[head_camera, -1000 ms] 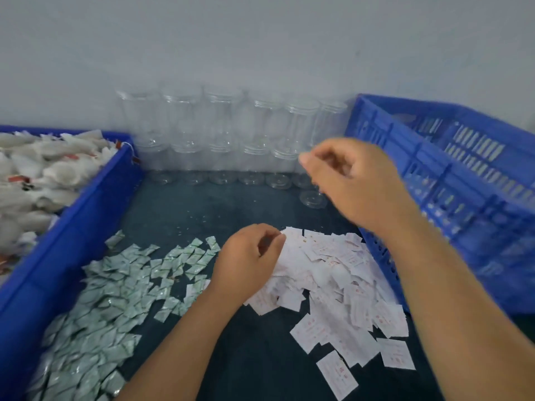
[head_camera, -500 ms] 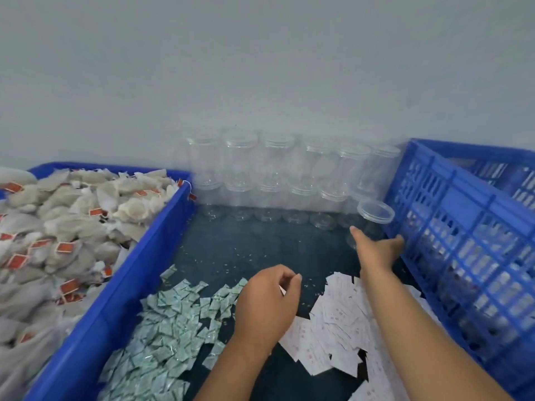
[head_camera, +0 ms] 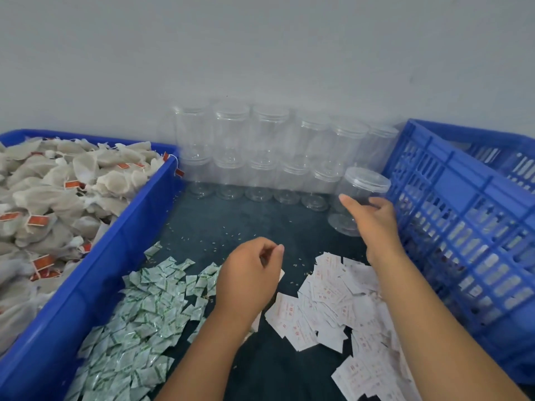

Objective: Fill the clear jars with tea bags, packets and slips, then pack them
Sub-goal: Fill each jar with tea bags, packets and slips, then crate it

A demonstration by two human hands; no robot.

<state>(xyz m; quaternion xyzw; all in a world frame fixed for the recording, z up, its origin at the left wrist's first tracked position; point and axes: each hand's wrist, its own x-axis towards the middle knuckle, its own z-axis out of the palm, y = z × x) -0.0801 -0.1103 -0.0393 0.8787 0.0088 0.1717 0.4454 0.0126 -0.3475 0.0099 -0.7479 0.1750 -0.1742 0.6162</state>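
White paper slips (head_camera: pixel 333 308) are noted scattered nearest on the dark mat (head_camera: pixel 260 221), with a heap of green-printed packets (head_camera: pixel 144 314) to their left. Over the gap between the two heaps the left hand (head_camera: pixel 249 273) is held with fingers curled and thumb close to forefinger. A white edge shows beside the palm, but whether a slip is pinched cannot be told. This hand is found much where it was a second ago.

The change is recorded further out. The right hand (head_camera: pixel 373 221), raised in the air a second ago and stretched forward half a second ago, is now closed round the lidded jar (head_camera: pixel 359 192) just beside the blue crate (head_camera: pixel 463 212). One digit is laid across the jar's near wall and the others are curled round its crate side, with the forearm stretched over the slips. The jar appears tilted; whether its base is off the mat cannot be told. One jar is judged to be taken up for filling.

Behind it, stacked empty jars (head_camera: pixel 260 157) are ranged along the wall, and tea bags (head_camera: pixel 72 180) fill the blue bin (head_camera: pixel 86 285) at left.
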